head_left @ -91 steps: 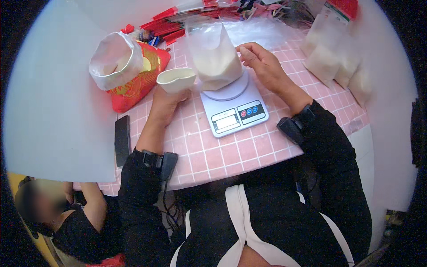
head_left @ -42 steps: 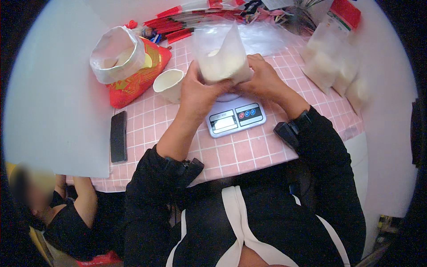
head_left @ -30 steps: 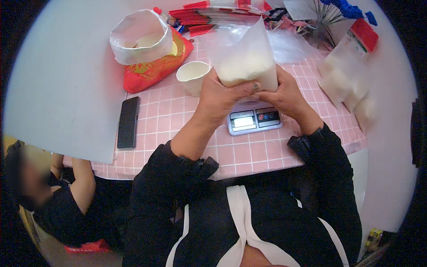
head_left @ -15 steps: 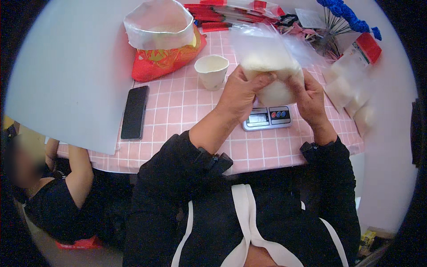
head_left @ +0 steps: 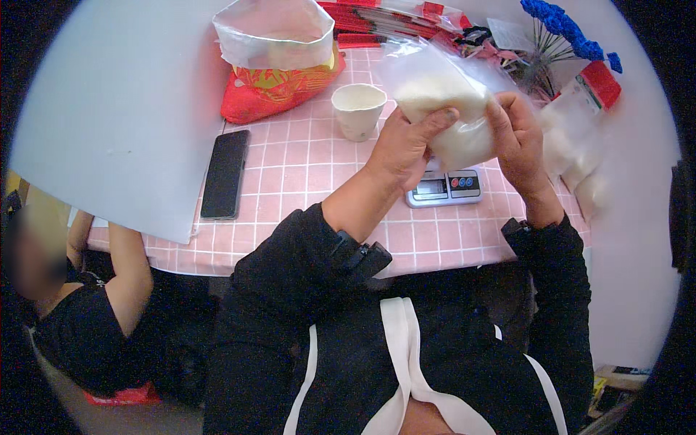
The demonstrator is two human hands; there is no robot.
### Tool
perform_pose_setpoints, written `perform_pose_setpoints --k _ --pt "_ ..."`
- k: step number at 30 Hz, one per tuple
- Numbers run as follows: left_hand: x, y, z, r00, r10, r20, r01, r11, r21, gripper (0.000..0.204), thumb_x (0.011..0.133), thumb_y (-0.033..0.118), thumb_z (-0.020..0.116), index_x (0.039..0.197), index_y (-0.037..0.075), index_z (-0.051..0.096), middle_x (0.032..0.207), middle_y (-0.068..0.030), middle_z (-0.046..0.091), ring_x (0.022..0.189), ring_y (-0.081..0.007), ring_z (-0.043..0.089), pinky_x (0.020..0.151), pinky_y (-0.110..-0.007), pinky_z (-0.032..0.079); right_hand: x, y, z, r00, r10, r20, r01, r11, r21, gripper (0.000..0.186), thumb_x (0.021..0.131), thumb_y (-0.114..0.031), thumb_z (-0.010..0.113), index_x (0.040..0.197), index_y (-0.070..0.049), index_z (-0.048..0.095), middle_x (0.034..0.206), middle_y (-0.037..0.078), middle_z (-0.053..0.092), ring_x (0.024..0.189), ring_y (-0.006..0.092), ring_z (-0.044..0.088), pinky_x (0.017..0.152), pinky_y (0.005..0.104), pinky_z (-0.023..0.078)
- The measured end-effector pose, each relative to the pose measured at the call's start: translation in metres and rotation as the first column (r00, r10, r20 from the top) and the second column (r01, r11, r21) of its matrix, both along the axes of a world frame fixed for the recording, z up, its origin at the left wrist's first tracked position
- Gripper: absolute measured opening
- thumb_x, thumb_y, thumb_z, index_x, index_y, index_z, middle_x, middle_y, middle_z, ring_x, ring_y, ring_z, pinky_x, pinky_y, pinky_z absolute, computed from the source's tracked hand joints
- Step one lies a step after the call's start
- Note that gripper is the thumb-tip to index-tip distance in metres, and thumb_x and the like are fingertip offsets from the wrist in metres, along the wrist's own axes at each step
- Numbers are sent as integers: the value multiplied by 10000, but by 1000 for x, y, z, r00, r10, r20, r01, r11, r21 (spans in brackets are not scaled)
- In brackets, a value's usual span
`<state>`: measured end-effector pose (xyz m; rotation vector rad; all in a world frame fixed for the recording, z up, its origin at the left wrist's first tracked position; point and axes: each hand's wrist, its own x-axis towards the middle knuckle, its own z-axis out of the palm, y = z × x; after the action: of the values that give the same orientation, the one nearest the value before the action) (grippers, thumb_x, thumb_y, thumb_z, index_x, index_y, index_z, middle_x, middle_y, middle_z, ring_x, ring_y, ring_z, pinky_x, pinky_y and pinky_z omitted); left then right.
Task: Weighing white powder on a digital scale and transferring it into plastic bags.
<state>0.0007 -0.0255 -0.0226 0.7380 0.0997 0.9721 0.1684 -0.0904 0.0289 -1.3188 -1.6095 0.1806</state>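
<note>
the left hand (head_left: 402, 148) and right hand (head_left: 519, 141) grip the bag (head_left: 451, 101) between them, thumbs on its near face, over the scale (head_left: 445, 190). below the grip, pink gridded cloth (head_left: 304, 190) runs to its near edge; leftward it stretches past the cup (head_left: 359, 112) to the flat black phone (head_left: 225, 174). the bag is translucent plastic, bulging and pale; the cup whitish, tapered, upright. farther left slumps the red sack (head_left: 283, 83), its wide mouth white.

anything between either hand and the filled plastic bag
Nothing visible: the left hand and right hand both grip the filled plastic bag directly. The paper cup stands apart to its left, and the digital scale is partly hidden behind the bag.
</note>
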Motion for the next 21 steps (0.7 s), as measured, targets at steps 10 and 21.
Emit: perform_pose_setpoints --k 10,21 --pt "3 11 -7 998 -66 16 66 998 -10 464 796 125 777 1209 89 569 1122 -24 651 1054 -165 608 905 -349 485 11 8 11 980 14 199 -33 995 95 157 981 -176 557 1006 -21 549 826 64 603 749 114 599 668 272 500" --pt "3 14 -15 996 -31 -81 29 999 -14 407 850 174 723 1223 159 562 1182 12 625 1128 -174 556 912 -396 485 23 25 37 917 88 390 -101 995 12 158 971 -177 564 1005 -27 533 832 88 589 772 149 593 717 283 490"
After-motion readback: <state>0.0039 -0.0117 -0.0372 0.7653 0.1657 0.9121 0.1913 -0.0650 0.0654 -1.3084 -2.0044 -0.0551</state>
